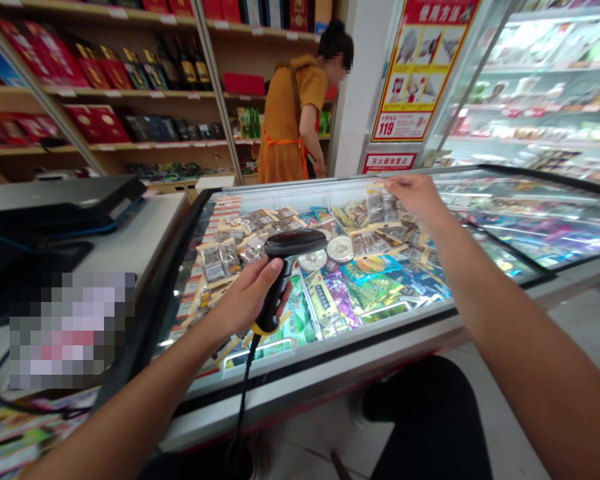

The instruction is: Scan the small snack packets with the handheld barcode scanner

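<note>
My left hand (247,293) grips the handle of a black barcode scanner (286,263), whose cable hangs down toward the floor. The scanner's head points out over an open chest freezer (330,353) filled with several packets. My right hand (415,195) reaches over the far side of the freezer and pinches a clear snack packet (383,207) lifted slightly above the pile. Two round tins (327,253) lie among the packets just beyond the scanner.
A person in an orange top and apron (293,113) stands at wooden shelves of boxes (105,80) behind the freezer. A counter with a dark device (55,203) lies to the left. A glass-fronted chiller (540,87) stands at the right, with a red poster (420,67) beside it.
</note>
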The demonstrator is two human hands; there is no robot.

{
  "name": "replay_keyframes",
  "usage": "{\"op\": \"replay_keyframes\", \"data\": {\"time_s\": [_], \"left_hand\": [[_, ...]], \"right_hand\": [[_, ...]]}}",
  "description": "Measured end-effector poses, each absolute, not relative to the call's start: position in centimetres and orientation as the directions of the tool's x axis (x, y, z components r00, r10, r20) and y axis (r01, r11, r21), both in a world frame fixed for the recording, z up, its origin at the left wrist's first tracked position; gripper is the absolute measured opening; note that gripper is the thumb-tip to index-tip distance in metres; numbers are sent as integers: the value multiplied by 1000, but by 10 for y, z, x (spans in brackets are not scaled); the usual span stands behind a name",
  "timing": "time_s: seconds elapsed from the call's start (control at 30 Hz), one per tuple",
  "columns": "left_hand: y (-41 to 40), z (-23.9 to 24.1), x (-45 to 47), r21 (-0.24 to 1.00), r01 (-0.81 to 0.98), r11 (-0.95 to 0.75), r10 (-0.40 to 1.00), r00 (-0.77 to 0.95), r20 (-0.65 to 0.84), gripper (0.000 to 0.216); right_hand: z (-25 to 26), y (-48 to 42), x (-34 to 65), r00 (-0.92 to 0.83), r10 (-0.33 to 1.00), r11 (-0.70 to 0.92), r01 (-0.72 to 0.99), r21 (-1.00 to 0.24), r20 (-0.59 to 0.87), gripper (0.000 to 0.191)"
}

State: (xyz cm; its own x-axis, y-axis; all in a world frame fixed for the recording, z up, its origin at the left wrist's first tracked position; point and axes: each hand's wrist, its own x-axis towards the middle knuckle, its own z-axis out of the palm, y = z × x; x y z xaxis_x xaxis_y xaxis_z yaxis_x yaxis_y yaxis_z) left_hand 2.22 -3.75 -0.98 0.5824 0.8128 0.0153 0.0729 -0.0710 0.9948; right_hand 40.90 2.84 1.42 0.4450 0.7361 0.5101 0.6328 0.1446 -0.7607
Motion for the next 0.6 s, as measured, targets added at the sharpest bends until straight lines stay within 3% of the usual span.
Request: {"op": "replay_keyframes", "data": {"time_s": [0.2,0.33,0.47,0.6], "left_hand": [[-35,-12,23,995,50,-84,811,584,39,57],[-25,-19,22,999,-20,-43,824,565,46,61],[-15,-17,20,992,-126,-17,895,441,71,62],[-10,-10,17,972,-233,-9,956,284,77,55]], "right_hand": [[11,20,456,292,896,-101,868,-486,335,14],[-1,20,435,264,860,-135,943,-304,436,7],[-18,23,367,107,882,29,960,-279,458,25],[-37,37,285,-76,975,153,912,-380,210,27]]}}
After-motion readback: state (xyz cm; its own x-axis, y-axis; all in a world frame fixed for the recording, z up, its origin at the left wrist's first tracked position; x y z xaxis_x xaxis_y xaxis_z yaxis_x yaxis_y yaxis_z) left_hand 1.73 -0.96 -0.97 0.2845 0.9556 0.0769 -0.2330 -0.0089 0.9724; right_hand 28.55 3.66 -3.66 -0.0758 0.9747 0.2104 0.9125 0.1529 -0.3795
